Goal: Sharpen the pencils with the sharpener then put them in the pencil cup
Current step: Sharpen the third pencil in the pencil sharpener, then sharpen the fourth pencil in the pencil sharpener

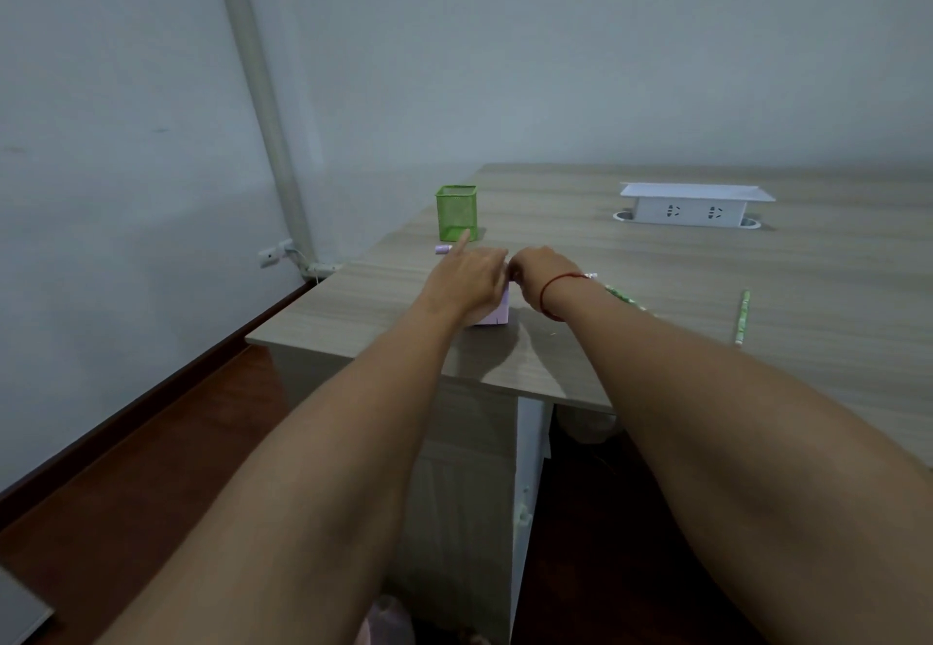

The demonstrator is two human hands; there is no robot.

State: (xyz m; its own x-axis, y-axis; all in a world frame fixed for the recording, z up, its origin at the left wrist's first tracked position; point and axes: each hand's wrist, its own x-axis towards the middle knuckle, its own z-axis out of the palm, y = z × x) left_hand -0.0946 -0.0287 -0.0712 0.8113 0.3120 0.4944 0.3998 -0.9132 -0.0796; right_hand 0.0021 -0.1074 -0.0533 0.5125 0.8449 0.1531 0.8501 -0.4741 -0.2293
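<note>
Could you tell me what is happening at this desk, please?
A person is working at the sharpener: the left hand holds it from above, the right hand is curled at its right side, though what it grips is hidden. A green patterned pencil shows behind the right wrist, a second pencil lies farther right on the table, and the green mesh cup stands behind, apparently empty.

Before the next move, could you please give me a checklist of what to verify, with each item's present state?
1. Steady sharpener: left hand lies on it, ok.
2. Pencil seated inside: hidden by both hands, cannot tell.
3. Grip of right hand: fingers hidden, cannot tell.
4. Upright pencil cup beyond the hands: ok.
5. Reachable spare pencil lying on table, right of the forearm: ok.
</note>
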